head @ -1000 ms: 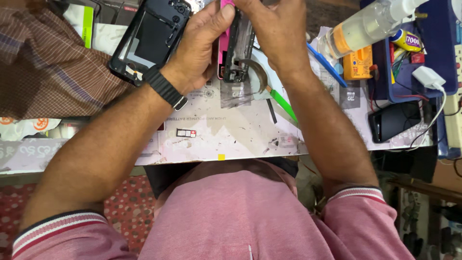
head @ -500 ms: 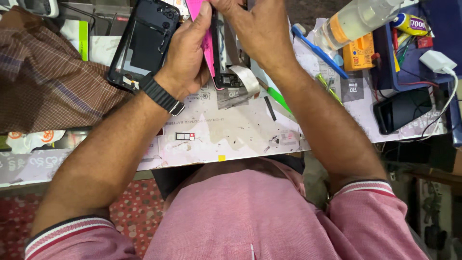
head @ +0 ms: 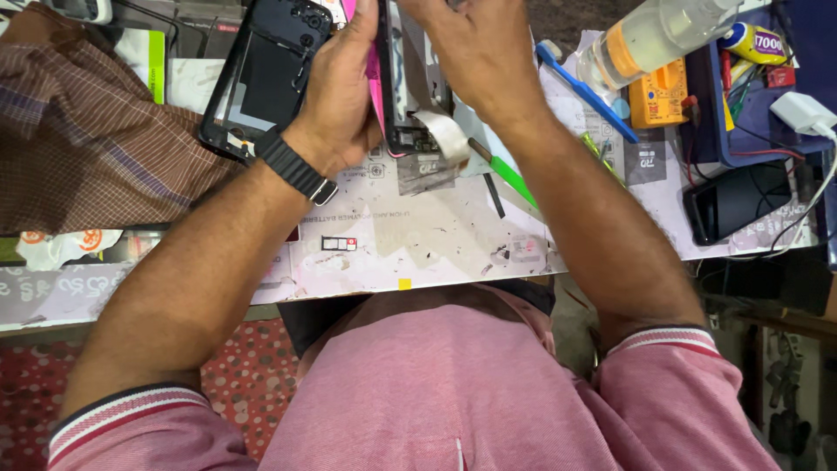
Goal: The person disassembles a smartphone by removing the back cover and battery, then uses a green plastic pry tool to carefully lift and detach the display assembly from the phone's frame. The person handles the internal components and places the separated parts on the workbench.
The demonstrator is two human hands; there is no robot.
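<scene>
Head view: my left hand (head: 340, 96) closed around a pink tool (head: 375, 83), my right hand (head: 475, 48) clamped on the opened phone (head: 405, 87), upright over the bench (head: 418, 235); black back cover (head: 261, 74) alongside. Since the earlier frame, both hands sit higher and closer.

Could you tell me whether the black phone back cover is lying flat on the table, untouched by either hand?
No, the left hand grips the black phone back cover and holds it tilted above the table.
</scene>
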